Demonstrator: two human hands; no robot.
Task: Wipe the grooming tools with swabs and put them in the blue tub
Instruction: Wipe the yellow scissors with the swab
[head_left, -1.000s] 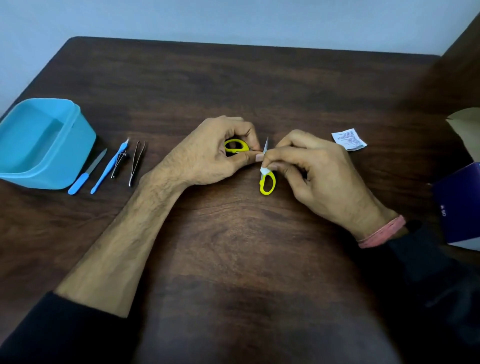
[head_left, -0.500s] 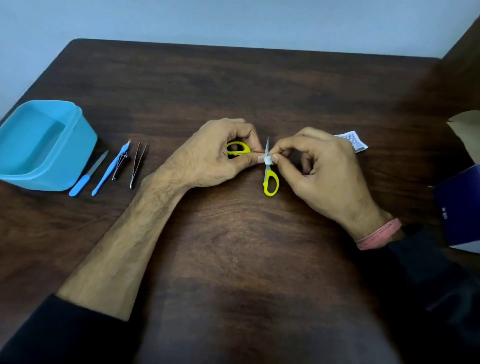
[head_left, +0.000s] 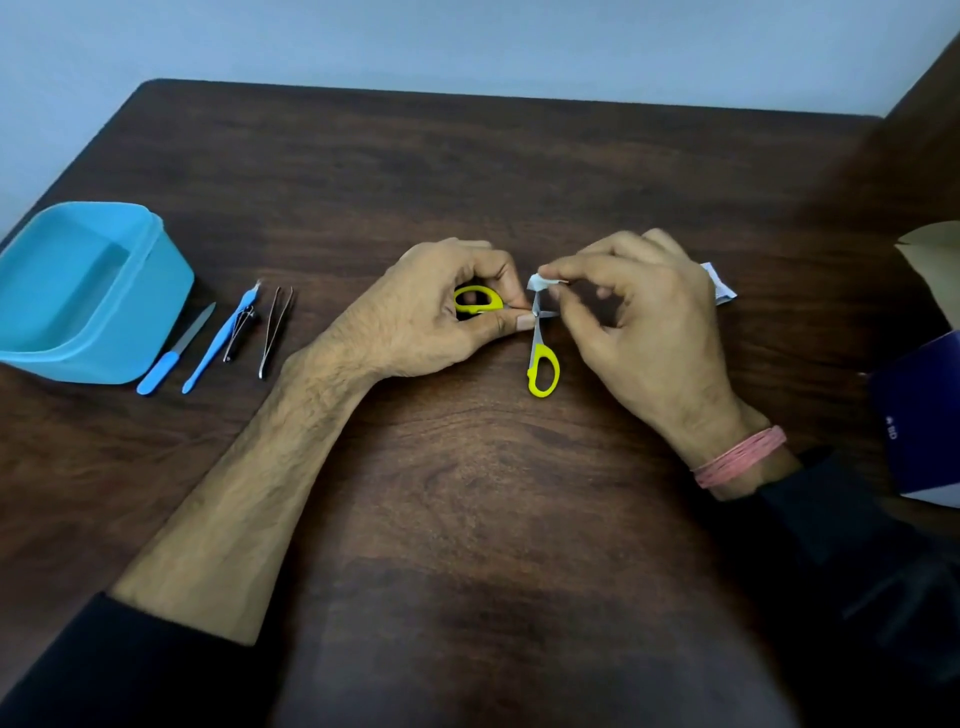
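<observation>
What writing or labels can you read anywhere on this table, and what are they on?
"BD": white letters, turned sideways, on the dark blue box at the right edge.
White sachet behind the right hand: printed, but too small and blurred to read.
No other text shows.

The small yellow-handled steel scissors (head_left: 543, 358) hide one handle loop inside the curled left hand (head_left: 441, 312), and their blades vanish behind the folded white swab (head_left: 543, 283) and the right hand (head_left: 644, 322). Just beyond that hand, a white foil sachet (head_left: 719, 283) shows only one end. Right of the scissors, a dark blue cardboard box (head_left: 919, 415) and a tan paper flap (head_left: 935, 244) are cut by the frame edge; the box's print is too small to read.
</observation>
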